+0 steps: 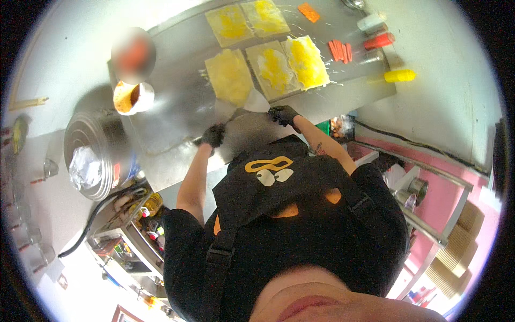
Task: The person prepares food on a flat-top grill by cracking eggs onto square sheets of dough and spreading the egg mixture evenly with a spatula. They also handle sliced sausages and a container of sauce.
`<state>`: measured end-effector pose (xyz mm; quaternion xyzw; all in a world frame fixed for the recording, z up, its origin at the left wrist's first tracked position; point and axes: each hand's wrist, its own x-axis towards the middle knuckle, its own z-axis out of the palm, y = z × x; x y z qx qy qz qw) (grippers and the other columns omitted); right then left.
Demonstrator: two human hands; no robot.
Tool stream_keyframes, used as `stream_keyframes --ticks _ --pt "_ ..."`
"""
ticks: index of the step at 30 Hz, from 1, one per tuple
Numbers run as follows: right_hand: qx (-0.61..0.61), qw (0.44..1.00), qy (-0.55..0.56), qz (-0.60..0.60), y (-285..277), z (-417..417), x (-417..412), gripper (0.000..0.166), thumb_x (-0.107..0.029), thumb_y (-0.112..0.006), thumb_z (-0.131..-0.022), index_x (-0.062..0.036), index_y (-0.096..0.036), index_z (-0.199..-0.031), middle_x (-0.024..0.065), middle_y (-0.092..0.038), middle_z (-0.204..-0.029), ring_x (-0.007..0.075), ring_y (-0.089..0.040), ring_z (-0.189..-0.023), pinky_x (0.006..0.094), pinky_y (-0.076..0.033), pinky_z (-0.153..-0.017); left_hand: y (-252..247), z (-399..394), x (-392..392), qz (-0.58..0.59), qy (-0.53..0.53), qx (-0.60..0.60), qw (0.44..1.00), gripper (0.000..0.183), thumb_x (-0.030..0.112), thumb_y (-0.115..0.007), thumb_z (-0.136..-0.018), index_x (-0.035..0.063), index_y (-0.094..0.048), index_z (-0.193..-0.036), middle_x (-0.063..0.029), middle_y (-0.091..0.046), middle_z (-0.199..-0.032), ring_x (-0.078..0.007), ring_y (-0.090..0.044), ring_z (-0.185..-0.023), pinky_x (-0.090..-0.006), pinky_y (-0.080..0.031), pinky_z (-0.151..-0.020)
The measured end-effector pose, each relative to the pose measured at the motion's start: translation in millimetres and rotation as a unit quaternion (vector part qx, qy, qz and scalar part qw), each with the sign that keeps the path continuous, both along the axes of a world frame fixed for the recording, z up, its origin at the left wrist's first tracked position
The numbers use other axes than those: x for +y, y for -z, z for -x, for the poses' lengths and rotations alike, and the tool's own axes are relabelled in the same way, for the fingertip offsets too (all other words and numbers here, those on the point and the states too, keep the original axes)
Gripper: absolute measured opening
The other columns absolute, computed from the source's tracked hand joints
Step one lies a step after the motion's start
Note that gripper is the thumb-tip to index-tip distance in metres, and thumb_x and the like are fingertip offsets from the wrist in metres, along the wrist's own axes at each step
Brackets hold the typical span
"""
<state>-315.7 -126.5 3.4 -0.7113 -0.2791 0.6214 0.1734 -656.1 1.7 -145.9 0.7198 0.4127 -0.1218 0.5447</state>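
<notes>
My left hand, in a black glove, is closed around what looks like a spatula handle at the griddle's near edge; its blade is blurred. In a matching glove, my right hand grips a flat scraper, its pale blade at the lower edge of the nearest dough sheets. Several rectangular dough sheets with yellow egg lie on the metal griddle. The sheet furthest right in the nearer row has the brightest yellow coat and white, frothy edges.
Red strips and an orange piece lie right of the sheets. A red bottle and a yellow bottle stand along the right side. At left are a white tub with brown contents and a large lidded metal pot.
</notes>
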Motion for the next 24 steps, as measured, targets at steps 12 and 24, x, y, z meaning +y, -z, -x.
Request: stream_keyframes --ticks 12,24 --pt "-0.054 0.995 0.054 0.061 7 -152 -120 0.028 -0.035 -0.063 -0.084 -0.0102 -0.069 -0.096 0.0079 -0.065 -0.071 0.0134 -0.048 -0.044 0.0265 -0.037 -0.038 -112 -64 -37 0.261 -0.239 0.068 0.933 0.022 0.026 -0.047 -0.092 0.0133 -0.062 -0.098 -0.0061 -0.059 -0.068 -0.015 -0.051 -0.051 -0.0269 -0.036 -0.041" --pt "-0.073 0.987 -0.106 0.094 -9 -221 -61 0.034 -0.04 -0.058 -0.082 -0.0122 -0.068 -0.1 0.0064 -0.065 -0.072 0.0145 -0.051 -0.048 0.0285 -0.044 -0.048 -114 -134 -47 0.207 -0.199 0.094 0.953 0.019 0.023 -0.053 -0.09 0.0134 -0.068 -0.097 -0.0034 -0.062 -0.068 -0.0108 -0.048 -0.045 -0.0234 -0.038 -0.041"
